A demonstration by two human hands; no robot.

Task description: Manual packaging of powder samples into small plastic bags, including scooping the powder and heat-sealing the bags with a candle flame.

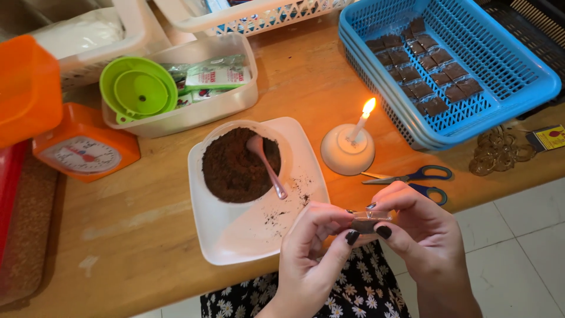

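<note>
Two hands pinch one small clear packet (369,221) of dark powder above the table edge: left hand (312,253) closed on its left end, right hand (421,227) on its right. Packet looks light, floppy, slippery; best held by the edges. One scale (85,150), two funnels (138,89), one bowl (241,162) with one spoon (266,165), one lit candle (360,122), one pair of scissors (412,179), roughly fifteen filled packets in the blue basket (518,70).

Smooth wooden tabletop (306,76) with a worn matt finish; glossy clear plastic packet (369,219); matt white plastic tray (235,235); perforated blue plastic basket (500,70); grainy dark brown powder (232,168)
</note>
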